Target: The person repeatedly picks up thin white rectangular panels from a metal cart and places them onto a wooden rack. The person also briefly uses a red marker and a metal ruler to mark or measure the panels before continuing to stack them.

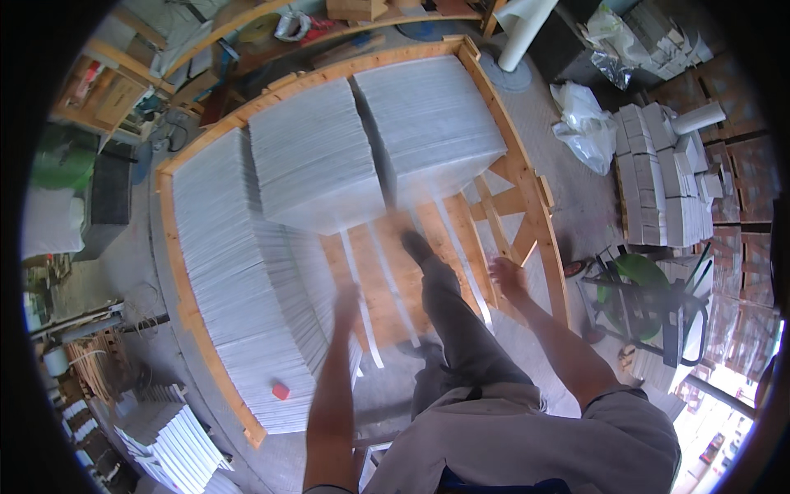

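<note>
My left hand [347,306] is over the left part of the crate, near the inner side of the left row of panels; motion smears its fingers. Held out over the right side of the crate is my right hand [508,278], fingers loosely bent and apart, with nothing seen in it. Thin grey-white panels [313,132] stand packed in rows inside a low wooden crate [527,185]. A second block of panels [428,107] fills the far right. White straps [387,276] lie across the wooden floor, where one of my shoes [417,245] is set down.
A small red block [281,390] rests on the left row. Stacked white packages [646,177] and a crumpled plastic bag [586,132] are at the right, above a dark metal frame [658,309]. White strips [177,436] are piled at lower left.
</note>
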Tool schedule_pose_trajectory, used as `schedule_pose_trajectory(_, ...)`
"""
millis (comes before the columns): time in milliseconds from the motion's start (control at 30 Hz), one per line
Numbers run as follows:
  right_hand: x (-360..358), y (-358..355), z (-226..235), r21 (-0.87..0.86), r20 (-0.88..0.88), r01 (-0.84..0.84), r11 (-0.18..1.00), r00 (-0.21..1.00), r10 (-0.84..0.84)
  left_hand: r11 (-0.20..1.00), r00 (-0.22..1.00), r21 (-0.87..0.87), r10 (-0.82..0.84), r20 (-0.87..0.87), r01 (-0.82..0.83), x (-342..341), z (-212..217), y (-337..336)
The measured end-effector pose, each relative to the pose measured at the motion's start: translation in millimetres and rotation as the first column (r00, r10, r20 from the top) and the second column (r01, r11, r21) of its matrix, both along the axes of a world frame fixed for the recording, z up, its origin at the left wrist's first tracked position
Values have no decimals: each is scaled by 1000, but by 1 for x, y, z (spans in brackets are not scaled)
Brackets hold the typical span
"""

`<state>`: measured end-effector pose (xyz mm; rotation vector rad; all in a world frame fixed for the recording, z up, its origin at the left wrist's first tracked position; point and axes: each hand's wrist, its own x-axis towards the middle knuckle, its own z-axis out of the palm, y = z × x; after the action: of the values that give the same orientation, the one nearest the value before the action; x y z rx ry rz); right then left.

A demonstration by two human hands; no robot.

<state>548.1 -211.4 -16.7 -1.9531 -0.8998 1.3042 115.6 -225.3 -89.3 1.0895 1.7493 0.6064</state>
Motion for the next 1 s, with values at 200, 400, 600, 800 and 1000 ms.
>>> schedule_pose_trajectory(200,89,-78,96,168,814,-234,958,581,0,836,792,-137,-548,-269,531,12,-16,-262)
schedule_pose_trajectory(400,132,-162,65,-212,704,-88,973,677,215,872,1000,-489,21,18,-9,-10,-1,-437)
schedule_pose_trajectory(600,141,-154,42,-199,868,-101,975,443,223,660,833,-628,553,34,-413,-26,55,-479)
schedule_pose_trajectory(800,151,-154,38,-202,846,-194,960,460,270,678,809,-589,584,70,-439,-3,60,-480)
schedule_pose_trajectory(1000,159,-154,35,-237,867,-300,924,364,340,680,714,-523,677,178,-514,50,64,-470)
